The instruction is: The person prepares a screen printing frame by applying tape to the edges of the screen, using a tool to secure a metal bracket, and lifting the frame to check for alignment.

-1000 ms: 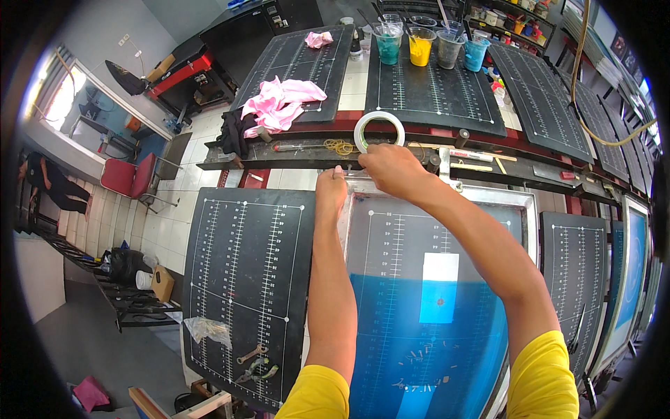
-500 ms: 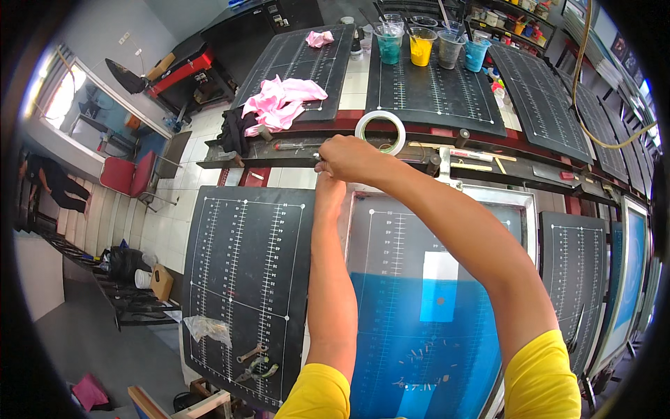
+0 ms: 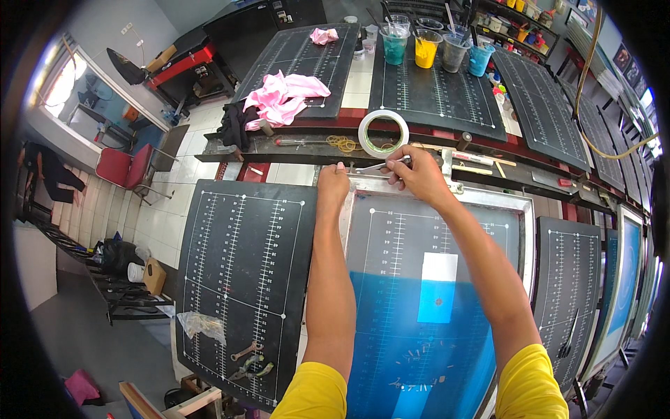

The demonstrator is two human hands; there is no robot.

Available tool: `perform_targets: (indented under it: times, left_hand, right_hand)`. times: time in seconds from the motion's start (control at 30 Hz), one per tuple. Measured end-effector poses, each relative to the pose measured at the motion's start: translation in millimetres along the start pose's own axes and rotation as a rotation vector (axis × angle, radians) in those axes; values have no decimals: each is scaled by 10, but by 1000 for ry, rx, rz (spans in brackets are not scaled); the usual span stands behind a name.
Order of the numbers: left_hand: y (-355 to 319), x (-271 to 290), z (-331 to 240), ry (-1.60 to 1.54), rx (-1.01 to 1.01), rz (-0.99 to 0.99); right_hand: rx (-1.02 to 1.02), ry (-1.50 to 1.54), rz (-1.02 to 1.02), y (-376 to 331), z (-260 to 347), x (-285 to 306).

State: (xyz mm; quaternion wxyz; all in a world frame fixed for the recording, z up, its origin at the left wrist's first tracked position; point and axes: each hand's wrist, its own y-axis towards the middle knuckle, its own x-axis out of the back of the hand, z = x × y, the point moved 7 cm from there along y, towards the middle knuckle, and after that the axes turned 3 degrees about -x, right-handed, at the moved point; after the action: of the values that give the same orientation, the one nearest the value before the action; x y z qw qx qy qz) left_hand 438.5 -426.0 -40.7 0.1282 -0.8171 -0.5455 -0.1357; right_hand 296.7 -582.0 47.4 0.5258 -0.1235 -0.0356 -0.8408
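My right hand (image 3: 420, 174) pinches one end of a slim silver wrench (image 3: 372, 167), which points left along the far edge of a screen printing frame (image 3: 447, 187). At that frame's far left corner my left hand (image 3: 333, 183) is closed, thumb up. What its fingers grip is hidden. The frame has an aluminium border and a mesh that is clear at the far end and blue nearer me, with a light rectangle in it. It lies over a black ruled board. A white roll of tape (image 3: 383, 114) stands on the dark rail just beyond my right hand.
A black board (image 3: 241, 258) on the left carries a plastic bag (image 3: 201, 325), a spanner (image 3: 246, 350) and pliers (image 3: 252, 368). Pink cloth (image 3: 283, 98) lies on a far board. Cups of green, yellow (image 3: 425, 50), grey and blue ink stand farther back. Another board (image 3: 569, 279) is at right.
My right hand has moved right, away from my left hand, and the silver wrench now shows in it. Yellowish bands on the rail have come into sight. The view has shifted slightly.
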Motion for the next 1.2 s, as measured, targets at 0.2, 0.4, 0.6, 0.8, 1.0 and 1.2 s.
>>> perform_targets:
  times: [0.2,0.4,0.6,0.8,1.0,1.2]
  left_hand:
    - [-56,-27,-102,68,12,60]
    - [-44,-16,-27,4,76,81]
    - [-24,-34,16,-50,114,105]
    - [-33,-47,18,-113,121,87]
    - [-11,-88,80,-233,119,87]
    - [-14,-138,75,-270,164,108]
  right_hand:
    - [-79,124,10,21,-241,-50]
    - [-110,107,32,50,-261,-122]
    - [137,-109,21,68,-16,-279]
    - [160,-251,48,118,159,-323]
    - [274,-351,15,136,259,-375]
    - [374,-490,-7,175,363,-452]
